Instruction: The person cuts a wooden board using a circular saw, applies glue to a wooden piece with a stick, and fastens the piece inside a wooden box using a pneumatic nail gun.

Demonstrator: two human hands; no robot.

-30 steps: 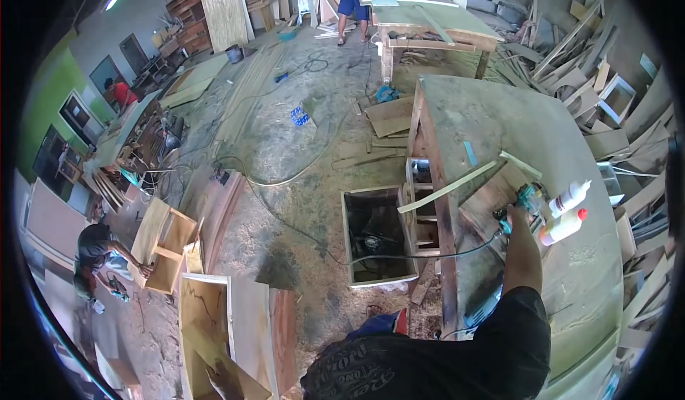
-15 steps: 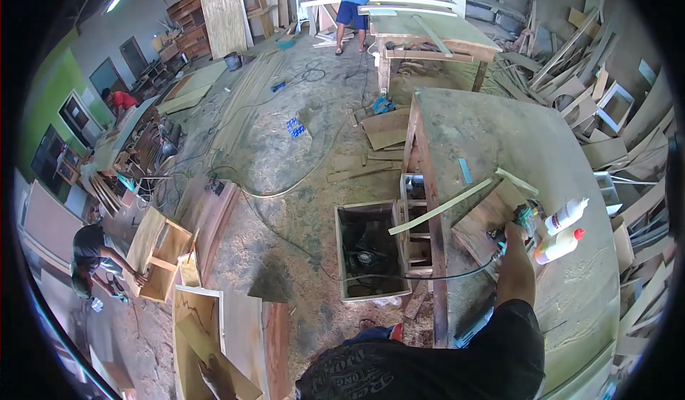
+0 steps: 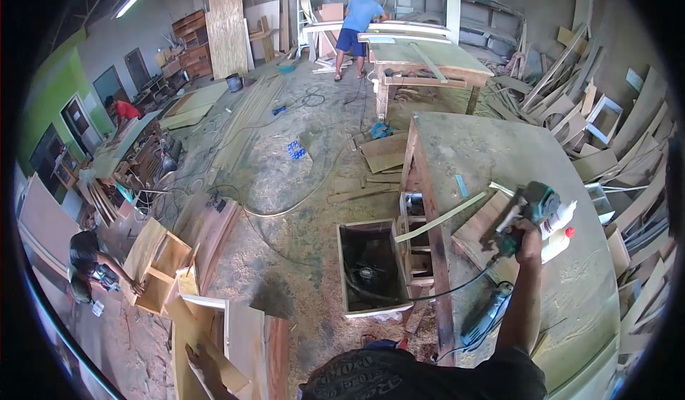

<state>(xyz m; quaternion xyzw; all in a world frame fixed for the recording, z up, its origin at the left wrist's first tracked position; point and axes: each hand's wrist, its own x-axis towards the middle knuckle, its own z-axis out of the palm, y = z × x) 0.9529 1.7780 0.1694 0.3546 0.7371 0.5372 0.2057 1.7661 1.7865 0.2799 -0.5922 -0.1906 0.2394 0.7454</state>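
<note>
In my right hand (image 3: 529, 241) is a green-and-black air nailer (image 3: 536, 204), raised over the workbench (image 3: 492, 139), with a dark hose trailing from it. Beneath the nailer lies a brown wooden panel (image 3: 474, 229). Beside it stand two glue bottles, a white one (image 3: 560, 218) and one with a red cap (image 3: 556, 245). On the other side, my left hand (image 3: 200, 363) grips a long thin wooden board (image 3: 221, 361), its fingers at the board's edge. The board slants across an open wooden box (image 3: 184, 371) with a pale edge; my fingertips are partly hidden.
A blue-grey power tool (image 3: 487, 314) lies on the near bench. An open crate (image 3: 342, 268) stands beside the bench, the hose crossing it. One co-worker (image 3: 89, 261) bends over a drawer-like box (image 3: 160, 268); another (image 3: 357, 25) stands at the far table (image 3: 457, 64).
My right hand has lifted the air nailer off the panel, up towards the camera. My left hand and the thin board have shifted slightly left and up.
</note>
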